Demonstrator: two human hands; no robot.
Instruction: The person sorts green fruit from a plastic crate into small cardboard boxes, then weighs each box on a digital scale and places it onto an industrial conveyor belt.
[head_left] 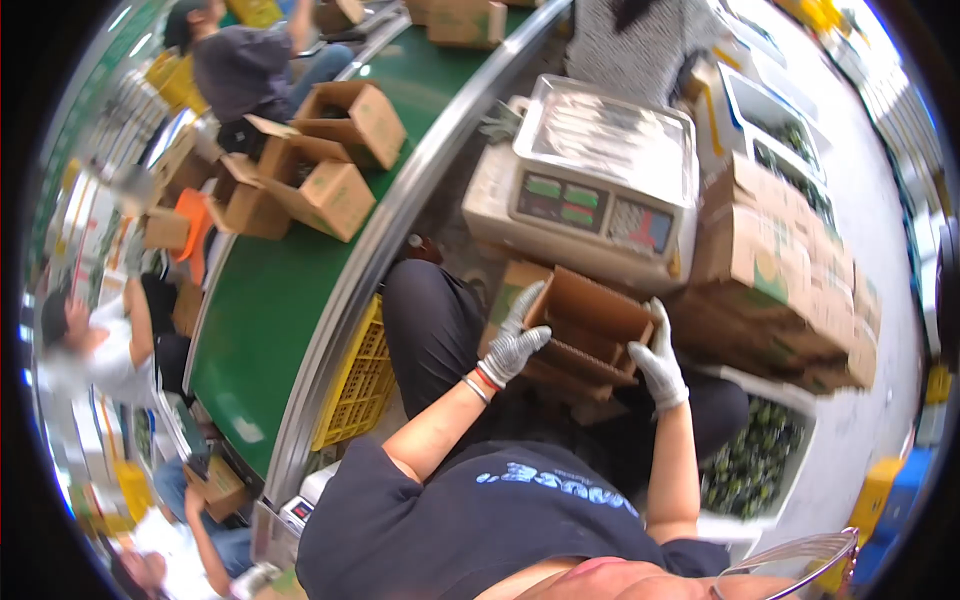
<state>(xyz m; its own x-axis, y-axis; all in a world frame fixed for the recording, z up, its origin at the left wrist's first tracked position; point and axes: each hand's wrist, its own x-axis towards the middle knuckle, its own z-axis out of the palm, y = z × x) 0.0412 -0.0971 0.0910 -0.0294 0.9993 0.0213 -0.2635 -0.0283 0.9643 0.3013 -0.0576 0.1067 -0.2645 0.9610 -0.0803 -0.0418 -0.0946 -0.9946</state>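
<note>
An open, empty-looking cardboard box [590, 325] is held over my lap, between my two gloved hands. My left hand [515, 345], in a whitish glove, grips its left side with the thumb over the edge. On the right side, my right hand [660, 362], also gloved, holds the box wall near the top rim. Just beyond the box stands a weighing scale [605, 150] with a metal tray and a lit green display, resting on a pale foam box [490, 205].
Stacked cardboard boxes [765, 260] stand to the right, above a white crate of dark green produce [760, 455]. A green conveyor [290, 310] with open boxes runs along the left, beside a yellow crate [355, 380]. Several people are beyond it.
</note>
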